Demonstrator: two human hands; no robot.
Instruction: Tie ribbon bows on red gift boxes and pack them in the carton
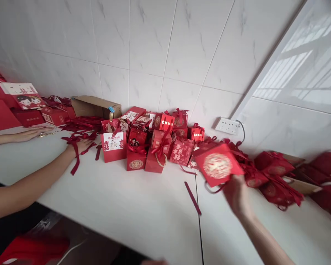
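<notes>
My right hand [238,195] grips a red gift box [219,165] at its lower right corner and holds it over the table. A round gold emblem covers the box's face, and a dark red ribbon loop hangs below it. The box and hand are slightly blurred. Only a sliver of skin, seemingly my left hand [154,262], shows at the bottom edge; its fingers are hidden. Behind the held box stands a cluster of red gift boxes [136,162] with ribbon bows. A flat dark red ribbon strip [193,198] lies to the left of my right hand.
A co-worker's two arms reach in from the left; one hand [81,145] rests on loose red ribbons [78,125], the other [30,135] on the table [121,198]. Cardboard box [96,105] and power strip [228,126] are by the wall. More red boxes [276,165] lie right.
</notes>
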